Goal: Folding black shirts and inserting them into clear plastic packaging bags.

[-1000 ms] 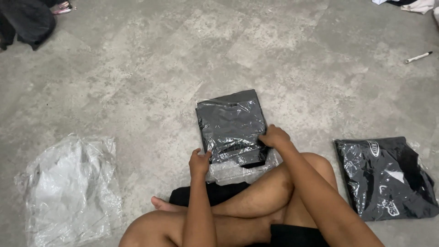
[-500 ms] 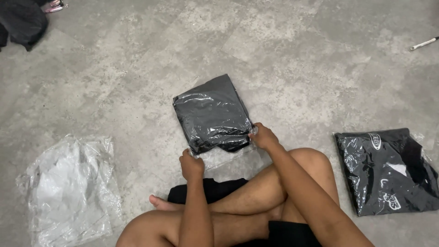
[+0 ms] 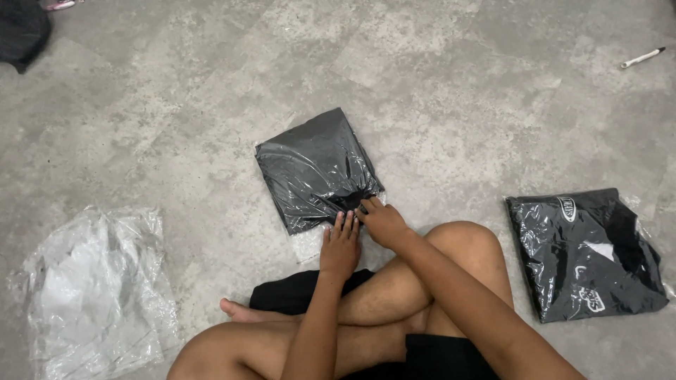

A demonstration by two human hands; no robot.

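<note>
A folded black garment in a clear plastic bag (image 3: 317,167) lies on the grey floor in front of my crossed legs. My left hand (image 3: 341,246) rests flat, fingers together, on the bag's open plastic flap at its near edge. Right beside it, my right hand (image 3: 382,219) presses or pinches the same near edge with bent fingers. The two hands touch each other at the flap. Whether either hand truly grips the plastic is hard to tell.
A second bagged black garment (image 3: 584,250) lies to the right. A heap of empty clear plastic bags (image 3: 91,288) lies at the left. A black cloth (image 3: 303,290) sits under my leg. A white pen (image 3: 642,57) lies far right, dark clothing (image 3: 21,32) far left.
The bagged garment has slid away from me and turned a little. My hands have come together at its near edge, where they were apart at its two corners.
</note>
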